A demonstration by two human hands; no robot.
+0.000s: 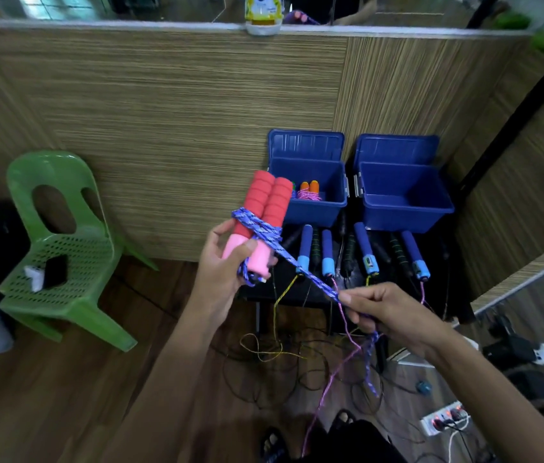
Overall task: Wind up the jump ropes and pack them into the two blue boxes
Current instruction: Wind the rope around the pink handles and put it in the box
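My left hand [222, 275] grips two red foam jump-rope handles [265, 208] held side by side, pink ends down. A blue braided rope [300, 270] is wrapped around them and runs taut down to my right hand [384, 310], which pinches it; its tail hangs below. Behind stand two open blue boxes on a black table: the left box [310, 208] holds a wound rope with orange handles [310, 188], the right box [404, 205] looks empty. Several blue-handled and black-handled ropes [364, 248] lie in front of the boxes, cords trailing to the floor.
A green plastic chair [60, 248] stands to the left with small items on its seat. Loose yellow, pink and black cords [297, 359] tangle on the wooden floor. A power strip [444, 421] lies at lower right. Wood-panel walls close in behind and right.
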